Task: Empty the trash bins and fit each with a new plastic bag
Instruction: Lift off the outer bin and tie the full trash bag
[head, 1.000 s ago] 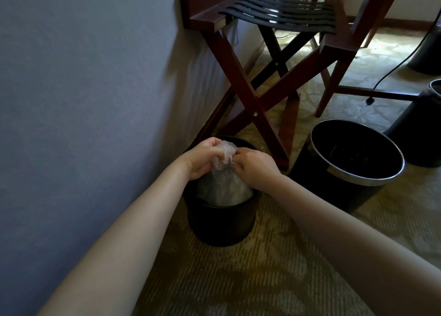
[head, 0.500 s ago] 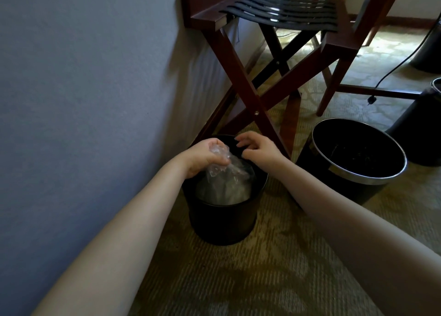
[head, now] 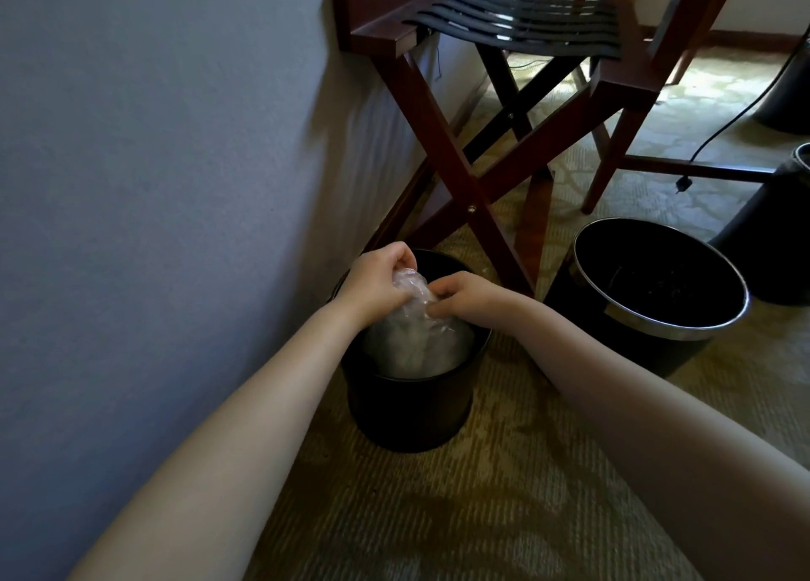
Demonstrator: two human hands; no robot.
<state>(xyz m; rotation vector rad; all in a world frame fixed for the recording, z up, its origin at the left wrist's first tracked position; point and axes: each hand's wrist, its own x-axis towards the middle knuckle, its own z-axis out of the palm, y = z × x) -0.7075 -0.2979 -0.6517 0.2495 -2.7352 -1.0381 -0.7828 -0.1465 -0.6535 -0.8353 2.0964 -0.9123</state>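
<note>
Item 1. Wall [head: 153,186]: blue-grey, plain, fills the left of the scene and meets the carpet just left of the near bin.

Item 2. Left hand [head: 377,289]: bare forearm reaching in from the near left. Its grip is closed, fingers curled round the gathered top of the bag.

Item 3. Clear plastic bag [head: 416,348]: crinkled and translucent. It sits inside the small bin, with its body filling the bin's mouth and its bunched top rising above the rim between the two hands.

Item 4. Small black bin [head: 407,414]: round, upright on the carpet, close to the wall, at the foot of the luggage rack.

Item 5. Right hand [head: 467,297]: bare forearm from the near right. Its grip is narrow, fingertips pinching the bag just beside the left hand.

Item 6. Folding luggage rack [head: 442,151]: red-brown wood with crossed legs and black straps across the top. It stands against the wall, behind the small bin.

Item 7. Carpet [head: 482,515]: olive, patterned.

Item 8. Larger black bin [head: 657,330]: metal-rimmed, tilted toward the viewer, dark inside, right of the small bin and apart from it.

Item 9. Black power cord [head: 680,183]: its plug end lies on the carpet, far right.

Item 10. Third dark bin [head: 776,238]: at the right edge, partly cut off.
</note>
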